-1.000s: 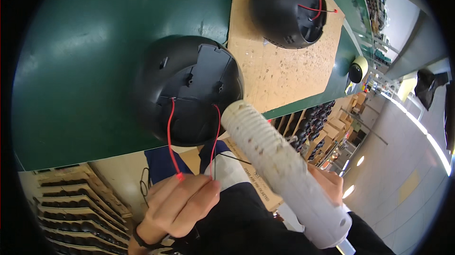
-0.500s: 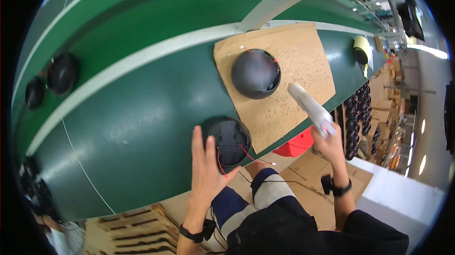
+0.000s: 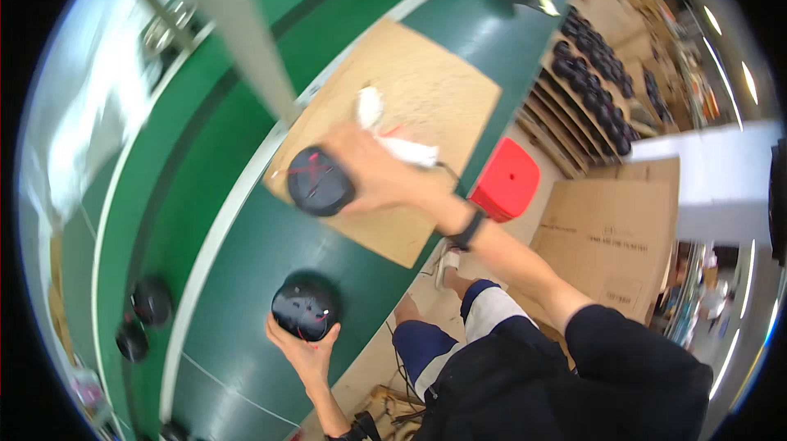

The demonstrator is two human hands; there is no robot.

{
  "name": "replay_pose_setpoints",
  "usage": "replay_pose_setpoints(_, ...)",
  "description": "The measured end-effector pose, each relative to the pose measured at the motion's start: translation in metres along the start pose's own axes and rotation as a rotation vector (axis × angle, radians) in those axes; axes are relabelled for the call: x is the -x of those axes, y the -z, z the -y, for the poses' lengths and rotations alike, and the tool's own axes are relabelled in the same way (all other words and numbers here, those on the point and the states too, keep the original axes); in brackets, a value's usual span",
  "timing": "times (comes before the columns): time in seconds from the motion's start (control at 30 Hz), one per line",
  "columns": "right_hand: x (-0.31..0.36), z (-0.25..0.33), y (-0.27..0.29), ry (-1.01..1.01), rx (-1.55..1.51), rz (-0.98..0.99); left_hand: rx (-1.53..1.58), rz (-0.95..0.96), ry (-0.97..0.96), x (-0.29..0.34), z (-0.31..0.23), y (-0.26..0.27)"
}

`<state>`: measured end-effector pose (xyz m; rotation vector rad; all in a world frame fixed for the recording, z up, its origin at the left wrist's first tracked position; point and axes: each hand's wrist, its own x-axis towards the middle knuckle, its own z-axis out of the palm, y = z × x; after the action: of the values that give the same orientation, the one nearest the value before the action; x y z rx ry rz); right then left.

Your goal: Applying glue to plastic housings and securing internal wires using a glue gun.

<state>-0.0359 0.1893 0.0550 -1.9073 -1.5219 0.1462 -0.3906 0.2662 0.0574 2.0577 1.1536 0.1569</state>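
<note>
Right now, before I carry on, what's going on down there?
A person is handling two black rounded shells with red wires. The right hand grips one black wired shell at the left part of the brown board; blur hides whether it is lifted. The left hand cups the second black shell on the green table. A white handheld tool lies on the board, partly hidden behind the right hand.

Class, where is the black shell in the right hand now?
In the head view, the black shell is left of centre in the right hand, by the left corner of the brown board, below and left of the white tool.
</note>
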Motion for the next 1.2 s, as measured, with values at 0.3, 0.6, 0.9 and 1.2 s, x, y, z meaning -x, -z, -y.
replay_pose_setpoints(0.3, 0.004, 0.027, -0.001, -0.099, 0.04, 0.097, 0.186, -0.115, -0.15, 0.005, 0.019, -0.02)
replay_pose_setpoints(0.6, 0.331, 0.054, 0.239, -0.341, -0.239, -0.435, -0.218, -0.131, -0.202, 0.086, -0.091, -0.017)
replay_pose_setpoints(0.9, 0.702, -0.044, 0.293, -1.139, -0.121, -0.798, -0.197, 0.843, -0.718, 0.063, -0.332, -0.279)
replay_pose_setpoints(1.2, 0.832, -0.079, 0.367, -1.445, -0.148, -0.948, -0.59, 0.792, -0.915, 0.147, -0.51, -0.544)
